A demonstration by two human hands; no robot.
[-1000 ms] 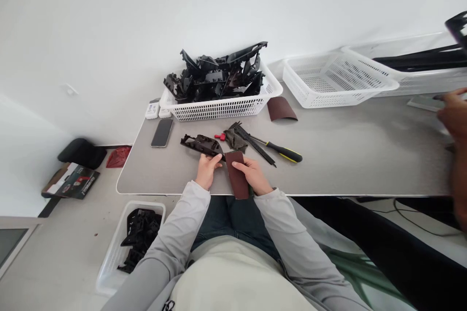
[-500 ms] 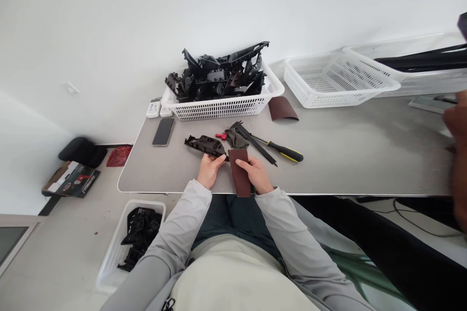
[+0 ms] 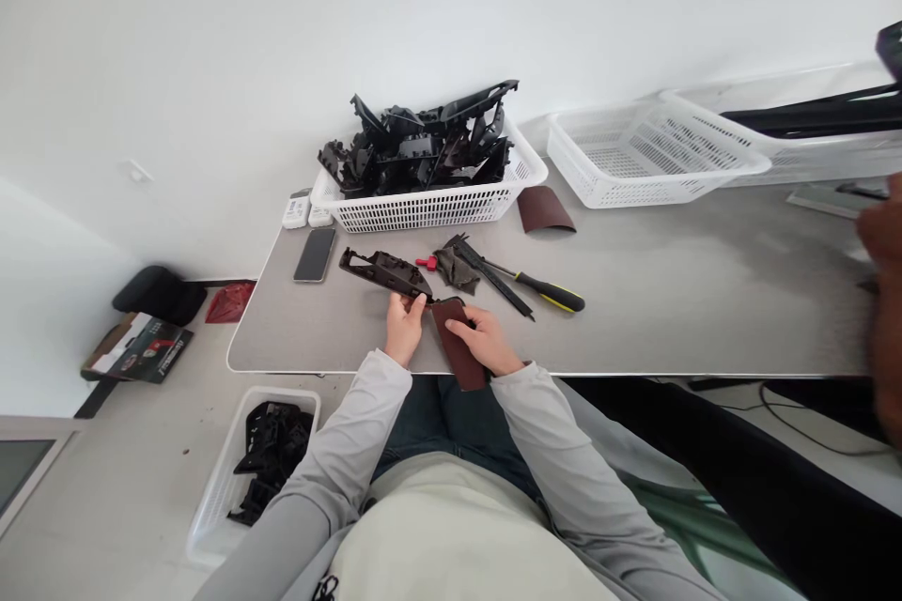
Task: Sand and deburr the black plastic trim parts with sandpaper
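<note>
A black plastic part (image 3: 387, 272) is pinched at its lower right end by my left hand (image 3: 405, 329), above the grey table (image 3: 655, 300). My right hand (image 3: 491, 341) grips a dark red-brown sheet (image 3: 457, 347), thumb on top, fingers mostly hidden behind it. The sheet's upper end touches or overlaps the end of the black part. Just beyond my hands lie a small red piece (image 3: 427, 263), a grey crumpled cloth (image 3: 457, 270), a black caliper (image 3: 497, 280) and a screwdriver with a black and yellow handle (image 3: 551, 292).
A white basket (image 3: 429, 211) heaped with black parts stands at the back, beside a curved brown sheet (image 3: 546, 210) and another white basket (image 3: 634, 192). A phone (image 3: 315, 254) lies left. Another person's hand (image 3: 884, 235) is at the right edge. A floor basket (image 3: 211, 488) holds black parts.
The black part has turned and shifted slightly up and left with my left hand. The brown sheet has tilted, its upper end now further left and lower.
</note>
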